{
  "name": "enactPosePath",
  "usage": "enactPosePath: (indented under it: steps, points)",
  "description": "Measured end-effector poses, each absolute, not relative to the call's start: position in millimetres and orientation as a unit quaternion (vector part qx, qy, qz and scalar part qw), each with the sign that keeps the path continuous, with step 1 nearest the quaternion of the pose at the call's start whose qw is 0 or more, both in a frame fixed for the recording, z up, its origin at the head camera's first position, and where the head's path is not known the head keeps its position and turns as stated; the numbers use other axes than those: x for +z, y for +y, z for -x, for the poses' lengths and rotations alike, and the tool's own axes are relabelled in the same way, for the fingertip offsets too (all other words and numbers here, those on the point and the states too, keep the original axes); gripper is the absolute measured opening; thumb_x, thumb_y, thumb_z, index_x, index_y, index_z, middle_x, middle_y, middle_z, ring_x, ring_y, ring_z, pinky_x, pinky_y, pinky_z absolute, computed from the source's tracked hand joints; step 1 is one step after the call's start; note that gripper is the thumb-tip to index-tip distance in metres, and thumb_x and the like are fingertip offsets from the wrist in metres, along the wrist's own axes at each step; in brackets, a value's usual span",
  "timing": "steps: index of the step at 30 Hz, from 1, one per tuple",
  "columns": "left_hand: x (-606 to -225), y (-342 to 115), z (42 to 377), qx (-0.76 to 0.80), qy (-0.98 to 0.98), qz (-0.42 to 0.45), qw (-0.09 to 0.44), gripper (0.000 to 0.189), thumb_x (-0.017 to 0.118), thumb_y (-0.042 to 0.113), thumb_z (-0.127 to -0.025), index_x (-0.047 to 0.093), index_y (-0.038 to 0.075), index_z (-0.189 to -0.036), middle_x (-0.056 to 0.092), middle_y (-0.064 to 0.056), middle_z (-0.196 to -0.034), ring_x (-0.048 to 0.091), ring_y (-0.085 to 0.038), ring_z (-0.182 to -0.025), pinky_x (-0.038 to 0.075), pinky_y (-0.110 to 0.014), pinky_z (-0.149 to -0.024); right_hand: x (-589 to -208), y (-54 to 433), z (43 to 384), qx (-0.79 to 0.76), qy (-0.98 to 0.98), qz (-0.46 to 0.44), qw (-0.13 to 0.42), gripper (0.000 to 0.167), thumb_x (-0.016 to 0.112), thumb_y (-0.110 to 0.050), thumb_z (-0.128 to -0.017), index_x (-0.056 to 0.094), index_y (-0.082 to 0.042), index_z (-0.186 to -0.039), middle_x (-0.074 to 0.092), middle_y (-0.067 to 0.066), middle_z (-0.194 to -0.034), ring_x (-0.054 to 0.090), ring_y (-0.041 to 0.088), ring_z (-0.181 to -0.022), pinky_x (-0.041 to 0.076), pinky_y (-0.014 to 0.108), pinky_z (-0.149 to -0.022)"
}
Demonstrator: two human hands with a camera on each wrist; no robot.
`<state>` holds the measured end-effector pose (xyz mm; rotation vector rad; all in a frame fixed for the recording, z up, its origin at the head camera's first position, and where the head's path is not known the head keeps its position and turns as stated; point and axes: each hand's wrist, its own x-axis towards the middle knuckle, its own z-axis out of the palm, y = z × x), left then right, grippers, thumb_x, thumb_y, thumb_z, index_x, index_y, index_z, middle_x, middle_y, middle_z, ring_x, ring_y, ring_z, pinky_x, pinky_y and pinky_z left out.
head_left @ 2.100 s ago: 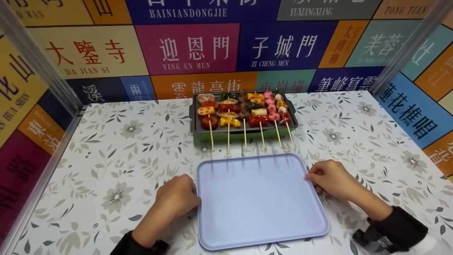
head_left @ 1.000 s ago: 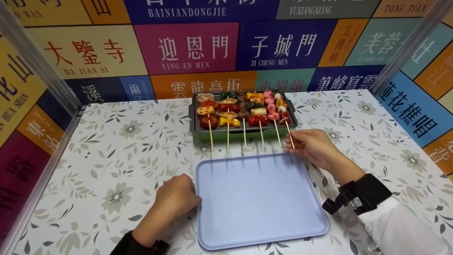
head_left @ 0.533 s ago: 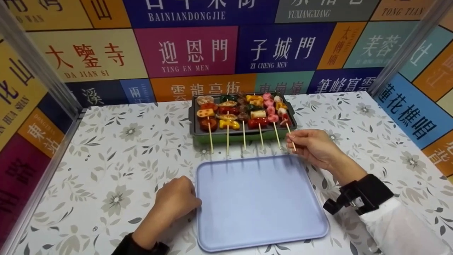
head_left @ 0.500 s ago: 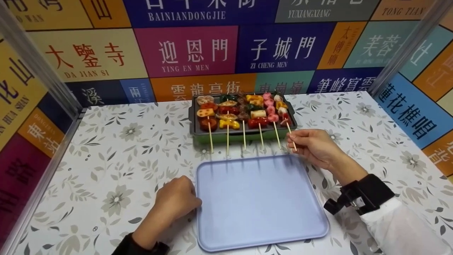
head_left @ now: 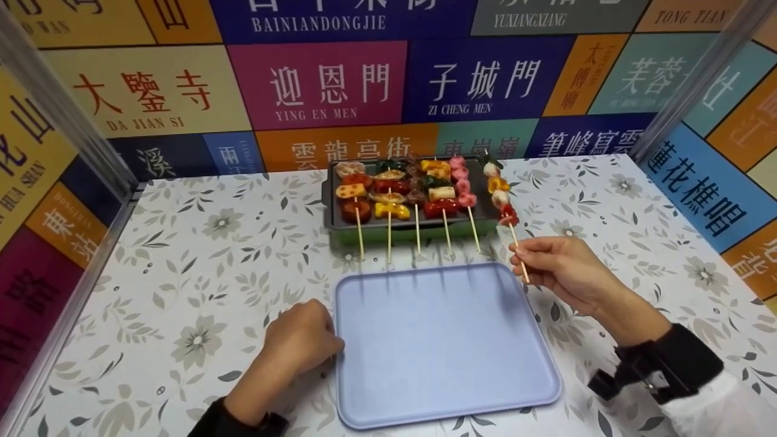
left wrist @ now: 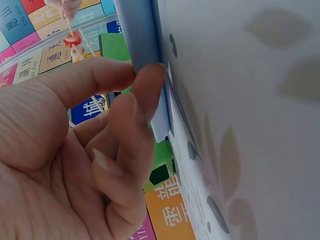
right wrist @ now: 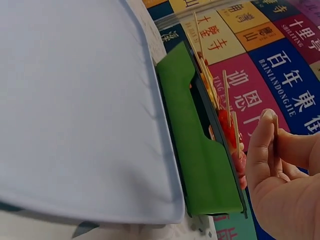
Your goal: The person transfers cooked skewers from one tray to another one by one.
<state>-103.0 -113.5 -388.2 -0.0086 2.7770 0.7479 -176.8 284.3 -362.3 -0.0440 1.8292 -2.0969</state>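
My right hand (head_left: 564, 267) pinches the bare stick end of a food skewer (head_left: 500, 197) strung with white, yellow and red pieces. That skewer is up off the grill, at its right end. Seen from the right wrist, thumb and fingers (right wrist: 262, 145) close on the stick. Several other skewers lie side by side on the dark grill pan (head_left: 485, 212), sticks jutting over its front. At the left edge of the pale blue tray (head_left: 446, 346), my left hand (head_left: 303, 337) holds the rim; in the left wrist view its thumb and fingertip (left wrist: 152, 82) pinch the tray's edge.
The grill's green base (right wrist: 200, 150) stands just behind the tray. A floral-patterned cloth (head_left: 200, 285) covers the table. Behind and at both sides rise panels (head_left: 322, 85) of coloured blocks with lettering.
My right hand left the tray's right edge, took the rightmost skewer by its stick and lifted it off the grill, right and toward me. My left hand stayed at the tray.
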Motion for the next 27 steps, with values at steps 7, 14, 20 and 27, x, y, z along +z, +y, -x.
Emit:
enactPosePath:
  steps: [7, 14, 20, 27]
  points:
    - [-388, -114, 103, 0.25, 0.96, 0.0, 0.127, 0.026, 0.076, 0.011, -0.07, 0.059, 0.015, -0.05, 0.053, 0.004, -0.049, 0.05, -0.018, -0.049, 0.035, -0.032, -0.044, -367, 300, 143, -0.705, 0.682, 0.051, 0.189, 0.018, 0.061, 0.003, -0.102, 0.076, -0.003, -0.11, 0.075, 0.005, -0.093, 0.067, 0.01, -0.076, 0.056, 0.021, -0.065]
    - [-388, -114, 103, 0.25, 0.959, 0.002, 0.136, 0.025, 0.076, 0.012, -0.071, 0.062, 0.015, -0.052, 0.057, 0.002, -0.051, 0.052, -0.019, -0.05, 0.036, -0.033, -0.045, -378, 320, 103, -0.684, 0.692, 0.056, 0.223, 0.023, 0.059, 0.003, -0.103, 0.078, -0.007, -0.111, 0.077, 0.002, -0.094, 0.067, 0.007, -0.074, 0.056, 0.02, -0.064]
    - [-386, -114, 103, 0.252, 0.958, 0.004, 0.139, 0.024, 0.077, 0.012, -0.072, 0.062, 0.014, -0.053, 0.058, 0.001, -0.053, 0.053, -0.02, -0.051, 0.036, -0.033, -0.047, -391, 334, 73, -0.675, 0.687, 0.051, 0.265, 0.022, 0.057, 0.001, -0.105, 0.077, -0.006, -0.113, 0.077, 0.0, -0.093, 0.065, 0.006, -0.07, 0.053, 0.019, -0.061]
    - [-387, -115, 102, 0.258, 0.956, 0.006, 0.139, 0.025, 0.076, 0.012, -0.071, 0.06, 0.014, -0.052, 0.056, 0.002, -0.052, 0.051, -0.019, -0.049, 0.035, -0.032, -0.046, -404, 339, 53, -0.662, 0.68, 0.035, 0.313, 0.02, 0.058, -0.003, -0.106, 0.076, -0.003, -0.113, 0.078, 0.001, -0.093, 0.063, 0.005, -0.065, 0.051, 0.019, -0.059]
